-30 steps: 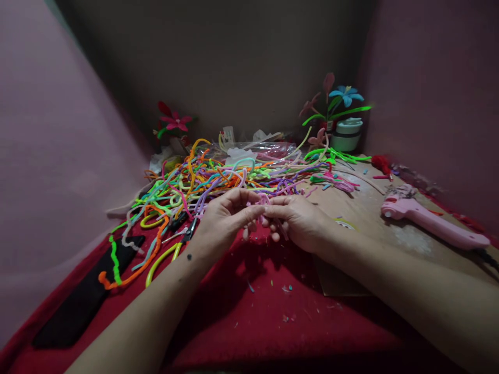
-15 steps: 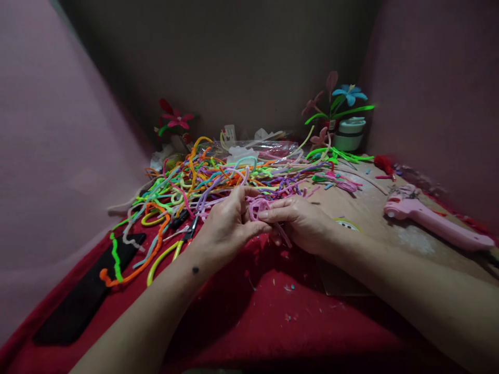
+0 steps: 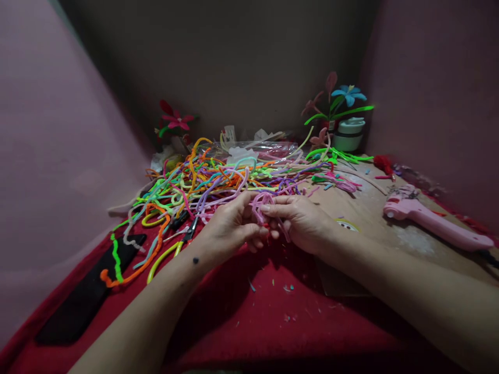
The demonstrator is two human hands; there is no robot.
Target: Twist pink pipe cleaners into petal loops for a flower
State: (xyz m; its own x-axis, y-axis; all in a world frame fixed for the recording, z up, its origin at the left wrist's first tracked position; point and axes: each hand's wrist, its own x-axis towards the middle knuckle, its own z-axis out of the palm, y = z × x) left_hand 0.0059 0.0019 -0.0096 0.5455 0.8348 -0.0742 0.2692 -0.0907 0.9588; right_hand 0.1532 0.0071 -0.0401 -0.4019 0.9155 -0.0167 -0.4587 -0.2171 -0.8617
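Between my two hands is a bundle of looped pink pipe cleaners, with straight ends hanging toward the lower right. My right hand pinches the loops from the right with thumb and forefinger. My left hand is curled around their left side, its fingertips partly hidden behind the loops. A small bit of red shows near the left fingertips; what it is I cannot make out. Just behind the hands lies a tangled heap of colored pipe cleaners. Scissors with yellow handles lie beside my left wrist.
A pink glue gun rests on a brown board at the right. On the left, a black flat object lies on the red cloth. Pipe-cleaner flowers and a pale green container stand at the back.
The pink loops have turned upward and spread between the fingers. My left thumb has drawn back from the right fingertips, and a bit of red now shows there.
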